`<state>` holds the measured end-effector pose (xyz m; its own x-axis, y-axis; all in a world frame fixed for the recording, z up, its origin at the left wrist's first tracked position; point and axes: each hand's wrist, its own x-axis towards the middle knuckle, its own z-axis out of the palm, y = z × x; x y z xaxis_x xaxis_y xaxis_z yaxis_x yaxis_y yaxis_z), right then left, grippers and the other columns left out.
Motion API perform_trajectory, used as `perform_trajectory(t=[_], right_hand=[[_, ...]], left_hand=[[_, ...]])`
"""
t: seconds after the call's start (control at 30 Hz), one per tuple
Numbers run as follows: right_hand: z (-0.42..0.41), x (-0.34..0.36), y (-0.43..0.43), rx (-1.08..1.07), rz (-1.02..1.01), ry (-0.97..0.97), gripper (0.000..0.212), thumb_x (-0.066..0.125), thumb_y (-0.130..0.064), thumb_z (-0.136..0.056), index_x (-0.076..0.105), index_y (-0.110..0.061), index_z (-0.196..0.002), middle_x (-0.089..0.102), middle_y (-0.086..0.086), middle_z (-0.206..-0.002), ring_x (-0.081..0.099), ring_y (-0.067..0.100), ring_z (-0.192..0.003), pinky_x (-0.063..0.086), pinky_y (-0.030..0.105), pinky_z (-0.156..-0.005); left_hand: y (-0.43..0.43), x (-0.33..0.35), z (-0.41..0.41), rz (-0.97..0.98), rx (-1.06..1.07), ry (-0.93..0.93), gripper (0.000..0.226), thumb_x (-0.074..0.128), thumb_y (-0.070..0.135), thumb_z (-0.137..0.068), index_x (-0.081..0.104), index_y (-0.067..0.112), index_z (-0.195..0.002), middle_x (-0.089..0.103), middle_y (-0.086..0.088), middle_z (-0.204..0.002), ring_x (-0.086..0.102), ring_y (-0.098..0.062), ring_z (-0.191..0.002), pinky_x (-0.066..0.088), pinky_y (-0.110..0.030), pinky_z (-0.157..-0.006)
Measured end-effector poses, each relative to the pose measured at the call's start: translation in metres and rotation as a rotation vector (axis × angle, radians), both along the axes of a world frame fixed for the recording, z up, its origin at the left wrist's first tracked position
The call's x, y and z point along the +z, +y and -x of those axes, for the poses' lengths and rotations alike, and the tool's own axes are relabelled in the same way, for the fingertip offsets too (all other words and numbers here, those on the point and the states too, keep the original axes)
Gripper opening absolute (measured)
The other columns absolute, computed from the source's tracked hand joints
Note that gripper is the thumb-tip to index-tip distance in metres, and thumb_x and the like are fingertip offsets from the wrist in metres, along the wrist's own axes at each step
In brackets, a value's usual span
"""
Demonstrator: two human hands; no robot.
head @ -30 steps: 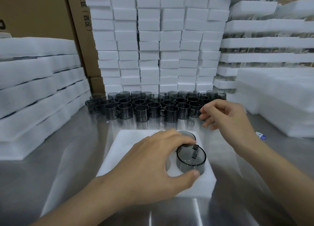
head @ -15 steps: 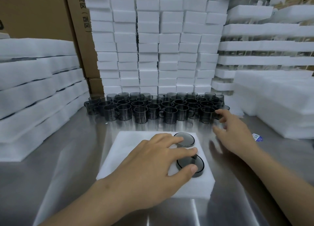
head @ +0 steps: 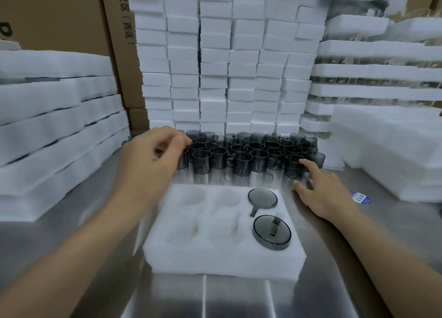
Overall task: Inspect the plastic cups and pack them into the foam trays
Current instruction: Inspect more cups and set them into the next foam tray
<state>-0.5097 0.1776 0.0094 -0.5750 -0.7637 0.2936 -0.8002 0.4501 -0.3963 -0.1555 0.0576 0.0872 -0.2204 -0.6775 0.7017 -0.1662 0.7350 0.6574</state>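
Head view first: we see a white, soft-edged foam tray lying on the brushed steel table, its top moulded into six rounded pockets. Two smoky, translucent plastic cups sit sunk in the right-hand pockets, the far cup and the near cup, both round with small dark handles. Behind the tray stands a dense cluster of loose cups, glossy and cylindrical, before walls of stacked foam blocks. Our left hand hovers at the cluster's left end, fingers loosely curled and holding nothing we can make out, though it is blurred. Our right hand is spread open beside the rightmost cups, its index fingertip at or just short of one. Half a second ago the left hand pressed the near cup down; it has since lifted away to the cluster.
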Motion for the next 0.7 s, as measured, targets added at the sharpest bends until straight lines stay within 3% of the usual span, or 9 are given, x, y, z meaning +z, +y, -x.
perform_trajectory(t=[0.1,0.17,0.23,0.33,0.47,0.57,0.63,0.7], right_hand=[[-0.003,0.0,0.003,0.01,0.057,0.01,0.049,0.06,-0.048,-0.101,0.042,-0.034,-0.144,0.06,0.006,-0.13,0.056,0.03,-0.122,0.049,0.046,-0.094],[-0.006,0.001,0.004,-0.002,0.116,0.035,0.038,0.063,-0.053,-0.097,0.048,-0.033,-0.125,0.058,0.0,-0.118,0.058,0.025,-0.107,0.049,0.043,-0.082],[-0.007,0.002,0.006,-0.024,0.154,0.046,0.036,0.066,-0.06,-0.092,0.049,-0.032,-0.107,0.054,-0.005,-0.104,0.055,0.02,-0.095,0.047,0.041,-0.074],[-0.006,0.004,0.005,-0.038,0.108,0.02,0.041,0.069,-0.064,-0.087,0.05,-0.031,-0.098,0.05,-0.004,-0.099,0.05,0.019,-0.092,0.045,0.039,-0.073],[-0.013,0.013,0.004,-0.017,0.138,-0.009,0.034,0.079,-0.049,-0.087,0.05,-0.029,-0.089,0.05,-0.002,-0.095,0.05,0.011,-0.078,0.034,0.029,-0.061],[-0.033,0.027,0.007,0.048,0.3,0.056,0.032,0.082,-0.042,-0.085,0.053,-0.031,-0.093,0.047,-0.01,-0.098,0.05,0.003,-0.079,0.036,0.029,-0.064],[-0.054,0.038,0.012,0.148,0.471,0.109,0.03,0.083,-0.035,-0.084,0.057,-0.031,-0.098,0.05,-0.009,-0.103,0.051,0.004,-0.084,0.04,0.027,-0.073],[-0.079,0.049,0.018,0.266,0.631,0.175,0.03,0.083,-0.028,-0.083,0.061,-0.029,-0.103,0.052,-0.012,-0.108,0.052,0.001,-0.094,0.043,0.02,-0.079]], left_hand=[[-0.036,-0.016,-0.008,-0.229,0.004,0.093,0.03,0.062,0.023,-0.1,0.08,0.035,-0.079,0.077,0.015,-0.082,0.072,-0.014,-0.08,0.058,-0.026,-0.078],[-0.053,-0.032,-0.009,-0.303,0.03,0.008,0.036,0.06,0.008,-0.102,0.08,0.028,-0.08,0.077,0.009,-0.079,0.071,-0.017,-0.079,0.06,-0.04,-0.087],[-0.06,-0.045,-0.006,-0.322,0.026,-0.1,0.035,0.061,0.006,-0.102,0.079,0.025,-0.078,0.077,0.006,-0.076,0.07,-0.015,-0.075,0.058,-0.041,-0.083],[-0.061,-0.05,-0.003,-0.272,0.0,-0.195,0.033,0.064,0.014,-0.101,0.078,0.032,-0.078,0.077,0.012,-0.079,0.071,-0.01,-0.071,0.052,-0.033,-0.078],[-0.043,-0.035,0.002,-0.173,-0.05,-0.146,0.031,0.065,0.017,-0.103,0.079,0.036,-0.081,0.078,0.012,-0.082,0.073,-0.011,-0.079,0.056,-0.034,-0.081],[-0.017,-0.023,0.007,-0.085,-0.11,-0.151,0.02,0.065,0.031,-0.101,0.079,0.038,-0.089,0.078,0.018,-0.091,0.072,-0.008,-0.087,0.057,-0.037,-0.081],[0.002,-0.018,0.01,0.02,-0.134,-0.183,0.015,0.064,0.035,-0.095,0.077,0.041,-0.101,0.075,0.021,-0.1,0.069,-0.005,-0.094,0.053,-0.027,-0.074],[0.019,-0.015,0.014,0.166,-0.137,-0.217,0.027,0.067,0.034,-0.094,0.071,0.041,-0.12,0.069,0.023,-0.112,0.067,-0.005,-0.109,0.049,-0.015,-0.078]])
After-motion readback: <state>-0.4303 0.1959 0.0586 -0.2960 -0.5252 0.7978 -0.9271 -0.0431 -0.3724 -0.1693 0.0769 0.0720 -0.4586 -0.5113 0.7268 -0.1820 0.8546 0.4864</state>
